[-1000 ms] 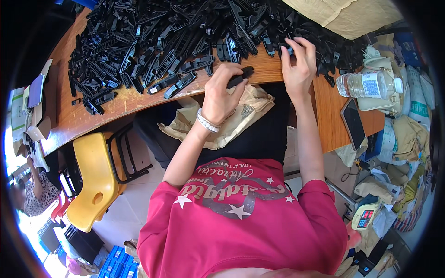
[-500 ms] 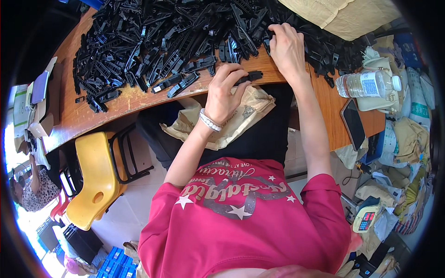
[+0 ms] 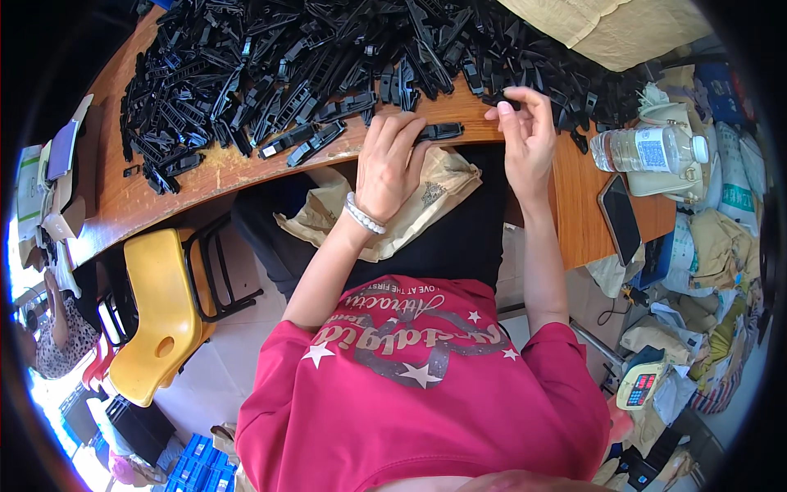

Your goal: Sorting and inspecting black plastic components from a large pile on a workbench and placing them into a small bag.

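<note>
My left hand (image 3: 388,164), with a white beaded bracelet at the wrist, is closed at the table's front edge around a black plastic part (image 3: 443,131). One end of the part juts out to the right of the fingers. To its right, my right hand (image 3: 529,143) is raised at the near side of the heap, thumb and index finger pinched together. A dark piece (image 3: 497,102) shows at those fingertips, most likely another black plastic part, mostly hidden. The large heap of similar black parts (image 3: 270,74) spreads across the table beyond both hands.
Two loose parts (image 3: 316,144) lie by the table edge. An open brown paper bag (image 3: 410,209) rests on my lap. Right of my arm are a phone (image 3: 620,220) and a plastic bottle (image 3: 648,151). A yellow chair (image 3: 168,303) stands left; a large paper sack (image 3: 611,33) is far right.
My right hand has come back from the heap toward me and turned, its thumb and index finger now pinched. My left hand stays at the table edge with its part.
</note>
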Demonstrator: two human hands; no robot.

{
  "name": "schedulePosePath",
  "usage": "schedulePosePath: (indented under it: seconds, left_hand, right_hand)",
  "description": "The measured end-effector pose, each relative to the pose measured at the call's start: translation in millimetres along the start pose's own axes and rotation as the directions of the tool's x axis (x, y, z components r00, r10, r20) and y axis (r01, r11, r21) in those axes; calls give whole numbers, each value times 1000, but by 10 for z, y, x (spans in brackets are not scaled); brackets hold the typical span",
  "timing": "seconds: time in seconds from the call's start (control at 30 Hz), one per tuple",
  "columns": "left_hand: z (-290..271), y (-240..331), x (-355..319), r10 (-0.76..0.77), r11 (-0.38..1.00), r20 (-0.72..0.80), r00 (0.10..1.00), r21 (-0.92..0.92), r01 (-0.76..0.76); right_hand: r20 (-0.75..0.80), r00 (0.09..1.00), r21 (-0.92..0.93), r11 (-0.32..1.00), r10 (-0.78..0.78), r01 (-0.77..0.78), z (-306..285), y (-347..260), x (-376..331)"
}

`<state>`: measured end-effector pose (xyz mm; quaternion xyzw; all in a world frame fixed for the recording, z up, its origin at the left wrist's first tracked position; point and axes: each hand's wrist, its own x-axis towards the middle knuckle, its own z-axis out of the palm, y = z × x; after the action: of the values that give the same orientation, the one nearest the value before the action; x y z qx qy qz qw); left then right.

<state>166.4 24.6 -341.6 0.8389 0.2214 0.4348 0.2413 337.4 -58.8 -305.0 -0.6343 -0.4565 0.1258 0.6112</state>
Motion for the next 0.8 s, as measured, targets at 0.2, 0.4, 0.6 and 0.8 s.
schedulePosePath:
  seconds: [0.2,0.4,0.6,0.8]
  left_hand:
    - [-77,22,35,-3,998,62,998,58,-1]
    - [-137,0,70,-35,999,77,996,40,32]
    - [-139,-43,89,-14,1000,117,993,20,11]
    - [-97,-51,78,32,999,136,990,-5,-32]
  right_hand:
    - [157,948,141,944,278,-300,-23,76,-89]
    - [399,907,-17,990,138,-143,-65,94,-80]
    - [421,892,-188,978,168,-95,-175,94,9]
    - [433,902,-202,976,15,81,27,76,-34]
